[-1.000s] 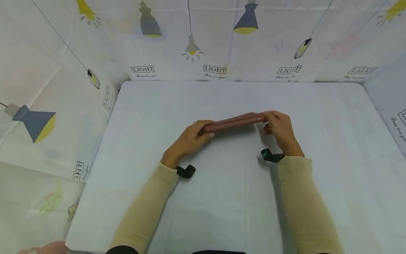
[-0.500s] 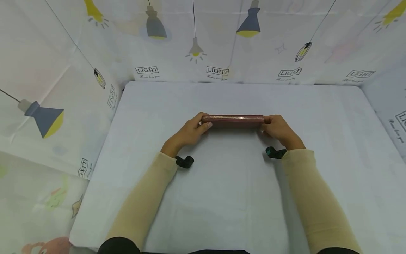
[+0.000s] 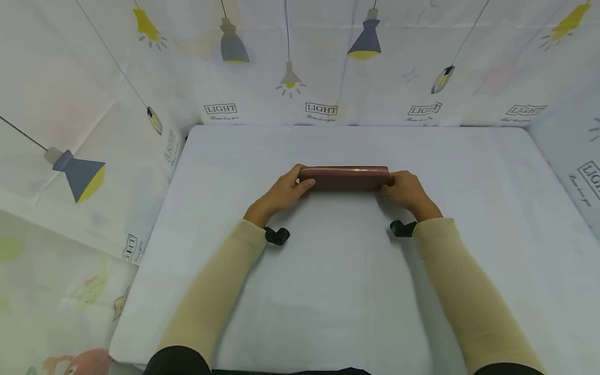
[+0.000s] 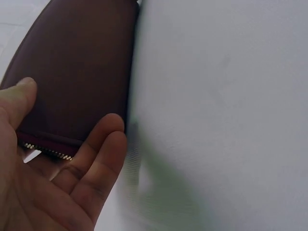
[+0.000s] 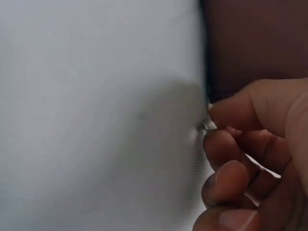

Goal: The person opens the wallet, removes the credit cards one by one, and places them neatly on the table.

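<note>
A brownish-red zip-around wallet (image 3: 347, 181) is held on its long edge just over the table, its closed zipper running along the top. My left hand (image 3: 283, 192) grips its left end. The left wrist view shows the thumb (image 4: 24, 96) on the flat face, the other fingers round the end, and gold zipper teeth (image 4: 48, 151) between. At the right end my right hand (image 3: 405, 191) pinches the wallet's lower corner. In the right wrist view, a small silvery bit (image 5: 210, 124) shows between thumb and curled index finger; I cannot tell whether it is the zipper pull.
A white-covered table (image 3: 328, 291) lies under both arms. Behind it hangs a pale cloth wall (image 3: 262, 47) printed with lamps, and similar cloth stands at the left and right. Small black cameras (image 3: 277, 236) are strapped to both wrists.
The wallet, slanted upward to the right a second ago, has levelled and tipped so its broad face shows toward me. My right hand has shifted lower on its right end.
</note>
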`<state>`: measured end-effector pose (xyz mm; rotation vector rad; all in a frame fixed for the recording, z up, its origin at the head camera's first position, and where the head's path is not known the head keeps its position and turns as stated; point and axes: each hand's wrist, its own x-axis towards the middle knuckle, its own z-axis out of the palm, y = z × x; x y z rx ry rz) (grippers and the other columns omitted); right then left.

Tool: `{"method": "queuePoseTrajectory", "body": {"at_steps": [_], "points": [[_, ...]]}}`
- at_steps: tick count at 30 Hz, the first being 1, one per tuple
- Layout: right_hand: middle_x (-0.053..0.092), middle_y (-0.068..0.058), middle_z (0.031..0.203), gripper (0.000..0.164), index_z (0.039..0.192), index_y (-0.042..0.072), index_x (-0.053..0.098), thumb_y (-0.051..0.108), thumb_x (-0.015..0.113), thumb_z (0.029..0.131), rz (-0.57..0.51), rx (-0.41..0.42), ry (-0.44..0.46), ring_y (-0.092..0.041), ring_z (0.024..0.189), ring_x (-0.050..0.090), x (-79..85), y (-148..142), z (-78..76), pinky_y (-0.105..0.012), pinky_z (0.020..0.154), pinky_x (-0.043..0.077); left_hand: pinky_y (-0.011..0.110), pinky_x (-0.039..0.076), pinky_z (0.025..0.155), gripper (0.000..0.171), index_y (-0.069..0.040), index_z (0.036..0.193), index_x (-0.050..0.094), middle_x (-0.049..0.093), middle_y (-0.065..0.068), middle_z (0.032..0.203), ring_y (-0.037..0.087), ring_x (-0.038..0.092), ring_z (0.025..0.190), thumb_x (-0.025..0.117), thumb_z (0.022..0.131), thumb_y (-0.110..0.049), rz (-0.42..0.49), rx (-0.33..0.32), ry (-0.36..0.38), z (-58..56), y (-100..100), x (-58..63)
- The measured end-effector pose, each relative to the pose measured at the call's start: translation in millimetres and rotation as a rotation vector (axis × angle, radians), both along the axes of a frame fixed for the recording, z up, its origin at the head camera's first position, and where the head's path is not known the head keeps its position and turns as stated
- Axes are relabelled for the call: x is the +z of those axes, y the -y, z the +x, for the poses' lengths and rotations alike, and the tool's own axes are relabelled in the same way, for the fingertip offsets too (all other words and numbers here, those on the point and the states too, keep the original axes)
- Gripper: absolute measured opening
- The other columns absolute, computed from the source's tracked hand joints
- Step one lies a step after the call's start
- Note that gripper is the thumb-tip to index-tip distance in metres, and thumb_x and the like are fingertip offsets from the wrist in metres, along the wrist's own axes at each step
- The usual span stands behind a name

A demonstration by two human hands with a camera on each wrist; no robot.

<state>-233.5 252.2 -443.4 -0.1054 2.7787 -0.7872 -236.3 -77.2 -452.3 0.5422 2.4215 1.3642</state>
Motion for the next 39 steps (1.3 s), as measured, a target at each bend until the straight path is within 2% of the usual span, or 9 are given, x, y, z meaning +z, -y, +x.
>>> {"method": "queuePoseTrajectory", "body": {"at_steps": [3, 9, 15, 19, 22, 24, 30, 35, 39], "points": [[0.065, -0.017, 0.100, 0.028, 0.113, 0.004, 0.068, 0.018, 0.054, 0.093, 0.055, 0.043, -0.048, -0.029, 0.082, 0.049, -0.6, -4.0, 1.4, -0.040, 0.069, 0.039, 0.035, 0.046, 0.085, 0.034, -0.020, 0.127, 0.043, 0.065, 0.004, 0.108, 0.016, 0.060, 0.091, 0.052, 0.100, -0.039, -0.049, 0.015, -0.027, -1.4, -4.4, -2.6], [0.068, -0.019, 0.110, 0.025, 0.114, 0.003, 0.069, 0.012, 0.058, 0.094, 0.049, 0.072, -0.107, -0.032, 0.091, 0.055, 4.6, -8.5, 6.5, -0.048, 0.080, 0.044, 0.035, 0.047, 0.085, 0.030, -0.016, 0.125, 0.041, 0.065, 0.007, 0.101, 0.017, 0.064, 0.088, 0.051, 0.102, -0.031, -0.115, 0.022, -0.053, -2.3, -9.2, -6.7], [0.071, -0.013, 0.094, 0.020, 0.107, 0.004, 0.071, 0.014, 0.059, 0.095, 0.082, 0.090, -0.155, -0.026, 0.076, 0.055, 8.0, -15.3, 13.3, -0.039, 0.065, 0.043, 0.034, 0.047, 0.083, 0.026, -0.015, 0.122, 0.041, 0.066, 0.006, 0.100, 0.014, 0.062, 0.085, 0.049, 0.102, -0.030, -0.184, -0.001, -0.098, -1.9, -12.7, -8.1], [0.071, -0.010, 0.092, 0.023, 0.105, 0.005, 0.072, 0.022, 0.057, 0.098, -0.063, -0.026, -0.101, -0.024, 0.080, 0.059, 17.4, -22.0, 15.4, -0.032, 0.062, 0.048, 0.034, 0.047, 0.080, 0.024, -0.015, 0.119, 0.041, 0.066, 0.006, 0.097, 0.014, 0.061, 0.082, 0.050, 0.102, -0.029, -0.198, -0.009, -0.146, -1.9, -14.3, -4.1], [0.071, -0.010, 0.094, 0.027, 0.109, 0.003, 0.070, 0.024, 0.057, 0.099, -0.211, -0.134, -0.067, -0.025, 0.083, 0.062, 31.7, -22.8, 17.0, -0.028, 0.062, 0.052, 0.033, 0.047, 0.078, 0.023, -0.014, 0.119, 0.041, 0.066, 0.006, 0.095, 0.014, 0.060, 0.081, 0.050, 0.102, -0.028, -0.202, -0.014, -0.169, -2.3, -15.1, 1.0], [0.071, -0.009, 0.092, 0.028, 0.109, 0.001, 0.070, 0.023, 0.058, 0.098, -0.279, -0.176, -0.067, -0.025, 0.083, 0.063, 42.0, -21.2, 18.1, -0.027, 0.064, 0.054, 0.033, 0.047, 0.078, 0.024, -0.014, 0.119, 0.041, 0.066, 0.006, 0.094, 0.014, 0.061, 0.081, 0.050, 0.102, -0.028, -0.213, -0.017, -0.174, -2.7, -14.7, 3.7], [0.071, -0.005, 0.087, 0.025, 0.105, 0.001, 0.071, 0.021, 0.061, 0.097, -0.370, -0.196, -0.088, -0.014, 0.072, 0.063, 67.4, -3.7, 20.2, -0.028, 0.065, 0.055, 0.034, 0.047, 0.078, 0.024, -0.014, 0.118, 0.041, 0.067, 0.006, 0.094, 0.014, 0.061, 0.081, 0.049, 0.102, -0.030, -0.235, -0.011, -0.153, -3.2, -9.6, 5.6], [0.071, -0.008, 0.091, 0.023, 0.105, 0.002, 0.072, 0.020, 0.062, 0.096, -0.357, -0.172, -0.076, -0.017, 0.076, 0.064, 76.7, 18.3, 18.5, -0.026, 0.065, 0.054, 0.034, 0.048, 0.077, 0.023, -0.014, 0.117, 0.041, 0.067, 0.007, 0.094, 0.015, 0.061, 0.080, 0.049, 0.103, -0.030, -0.242, -0.011, -0.143, -3.0, -6.9, 3.8], [0.070, -0.010, 0.092, 0.021, 0.104, 0.004, 0.072, 0.021, 0.063, 0.096, -0.303, -0.122, -0.080, -0.022, 0.080, 0.064, 80.6, 34.7, 14.0, -0.025, 0.065, 0.054, 0.034, 0.047, 0.076, 0.023, -0.013, 0.117, 0.041, 0.067, 0.008, 0.093, 0.015, 0.061, 0.079, 0.049, 0.102, -0.028, -0.244, -0.010, -0.158, -2.6, -5.7, 5.6]]}}
